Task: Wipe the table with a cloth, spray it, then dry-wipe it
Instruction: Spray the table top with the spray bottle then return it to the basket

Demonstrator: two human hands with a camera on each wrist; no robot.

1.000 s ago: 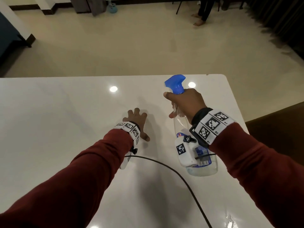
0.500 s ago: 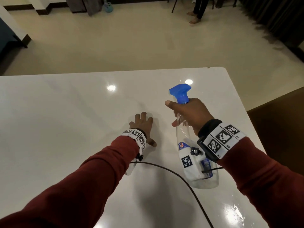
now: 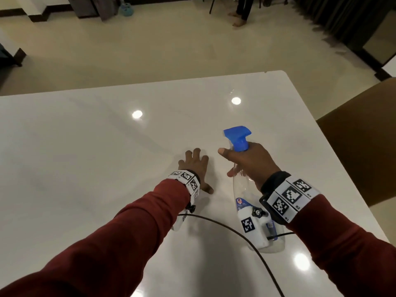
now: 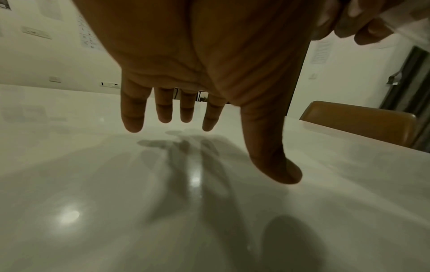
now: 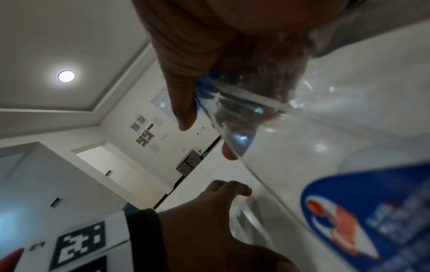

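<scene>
My right hand (image 3: 248,161) grips the neck of a clear spray bottle (image 3: 243,191) with a blue trigger head (image 3: 237,137), held tilted above the glossy white table (image 3: 85,146), nozzle pointing away and left. In the right wrist view the bottle (image 5: 349,165) with its blue label fills the right side, with my right hand's fingers (image 5: 184,77) curled round its neck. My left hand (image 3: 194,166) is spread with straight fingers, low over the table just left of the bottle; the left wrist view shows its fingers (image 4: 132,114) and thumb hanging a little above the surface. No cloth is in view.
A black cable (image 3: 235,234) runs across the table near me. A brown chair (image 3: 360,142) stands at the table's right edge. The table's far edge and right corner (image 3: 278,71) are close beyond the bottle. A person's bare feet (image 3: 237,22) stand on the far floor.
The bottle and my right hand have come down and nearer to me. My left hand stays spread in about the same spot on the table.
</scene>
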